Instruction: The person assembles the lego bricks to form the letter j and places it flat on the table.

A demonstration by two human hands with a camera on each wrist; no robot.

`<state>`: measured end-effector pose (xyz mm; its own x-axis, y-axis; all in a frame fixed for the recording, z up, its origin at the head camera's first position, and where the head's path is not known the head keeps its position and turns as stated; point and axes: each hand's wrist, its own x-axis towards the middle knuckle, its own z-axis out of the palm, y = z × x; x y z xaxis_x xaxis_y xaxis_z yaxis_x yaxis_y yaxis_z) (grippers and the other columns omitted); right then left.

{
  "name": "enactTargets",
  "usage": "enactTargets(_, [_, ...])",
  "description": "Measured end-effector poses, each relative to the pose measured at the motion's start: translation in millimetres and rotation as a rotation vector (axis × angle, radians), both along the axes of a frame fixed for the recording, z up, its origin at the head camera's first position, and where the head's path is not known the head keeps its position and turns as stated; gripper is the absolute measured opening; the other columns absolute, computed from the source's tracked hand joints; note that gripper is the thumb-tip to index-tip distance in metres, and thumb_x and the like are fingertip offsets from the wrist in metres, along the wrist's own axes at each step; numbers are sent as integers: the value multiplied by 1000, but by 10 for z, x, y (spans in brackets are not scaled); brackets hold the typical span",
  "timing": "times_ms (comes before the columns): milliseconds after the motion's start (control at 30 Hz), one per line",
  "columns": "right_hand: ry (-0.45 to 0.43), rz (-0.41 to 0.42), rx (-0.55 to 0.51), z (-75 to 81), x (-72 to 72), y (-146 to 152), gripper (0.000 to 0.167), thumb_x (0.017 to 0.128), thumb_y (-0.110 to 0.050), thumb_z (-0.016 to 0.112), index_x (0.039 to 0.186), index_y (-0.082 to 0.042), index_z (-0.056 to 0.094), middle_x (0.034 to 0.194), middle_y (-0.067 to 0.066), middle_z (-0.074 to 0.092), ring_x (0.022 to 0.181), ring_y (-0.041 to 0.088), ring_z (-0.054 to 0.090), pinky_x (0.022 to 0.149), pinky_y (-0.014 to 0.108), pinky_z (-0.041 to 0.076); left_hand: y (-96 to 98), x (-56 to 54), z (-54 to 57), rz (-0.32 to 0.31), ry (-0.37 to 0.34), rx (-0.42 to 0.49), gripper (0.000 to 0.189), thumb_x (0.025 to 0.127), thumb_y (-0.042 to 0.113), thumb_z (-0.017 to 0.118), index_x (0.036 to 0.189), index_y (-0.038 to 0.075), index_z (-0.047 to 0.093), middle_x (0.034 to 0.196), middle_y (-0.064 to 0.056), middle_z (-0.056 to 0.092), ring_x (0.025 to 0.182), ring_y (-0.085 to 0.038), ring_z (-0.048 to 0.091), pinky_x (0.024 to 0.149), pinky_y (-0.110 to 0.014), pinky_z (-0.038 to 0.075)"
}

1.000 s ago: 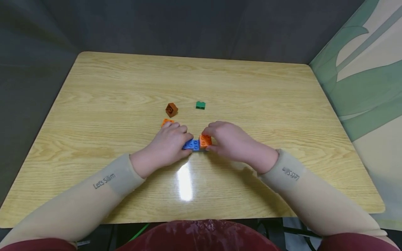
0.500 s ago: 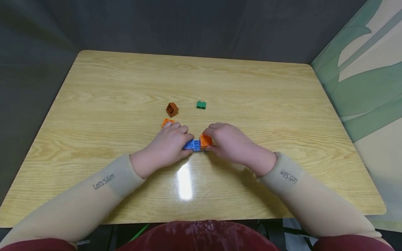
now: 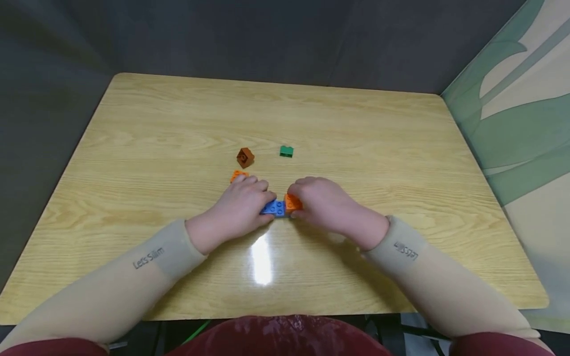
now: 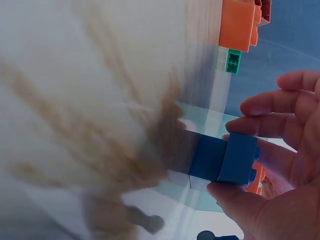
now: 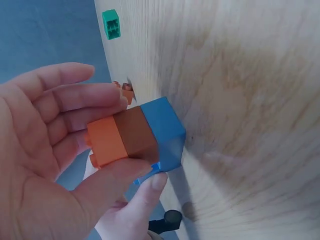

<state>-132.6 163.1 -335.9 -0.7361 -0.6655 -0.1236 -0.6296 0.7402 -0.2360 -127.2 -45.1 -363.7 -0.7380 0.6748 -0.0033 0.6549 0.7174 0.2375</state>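
Left hand (image 3: 242, 205) has the upper blue block (image 4: 237, 157) pinched between thumb and fingers, and there's a lower blue block (image 4: 207, 157) right under it, sitting on the surface (image 3: 365, 133). Right hand (image 3: 325, 202) is gripping the top orange block (image 5: 106, 141), which is on a middle brown block (image 5: 136, 132), and that pair is over the lower blue one, just right of the upper blue block. Can't tell if it's all pushed fully together. Past the left fingers, beyond and left of the upper blue block, there's a loose orange block (image 3: 239, 175), partly covered by that hand. Loose brown block (image 3: 245, 157) is a bit farther beyond, tipped over. Green block (image 3: 287, 151) is well beyond the upper blue block, slightly right.
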Motion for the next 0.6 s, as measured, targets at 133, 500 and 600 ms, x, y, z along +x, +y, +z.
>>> enactTargets(133, [-99, 12, 13, 72, -43, 21, 45, 80, -27, 85, 114, -4, 67, 102, 3, 64, 91, 20, 57, 80, 36, 48, -18, 18, -5, 13, 4, 0, 38, 86, 37, 77, 112, 10, 72, 97, -1, 60, 86, -20, 49, 80, -39, 35])
enactTargets(500, [-298, -57, -98, 487, -506, 156, 49, 84, -21, 81, 128, -7, 64, 121, 8, 65, 112, 26, 58, 95, 44, 44, -7, 40, 7, 33, 3, -17, 37, 87, 38, 76, 113, 12, 72, 96, 1, 60, 84, -19, 48, 80, -38, 35])
enactTargets(600, [-276, -50, -124, 475, -730, 27, 38, 87, -16, 78, 122, -8, 68, 115, 7, 66, 106, 26, 59, 91, 42, 46, 6, 25, 13, 34, 11, -22, 36, 86, 38, 76, 112, 12, 73, 96, 1, 60, 85, -19, 48, 80, -39, 35])
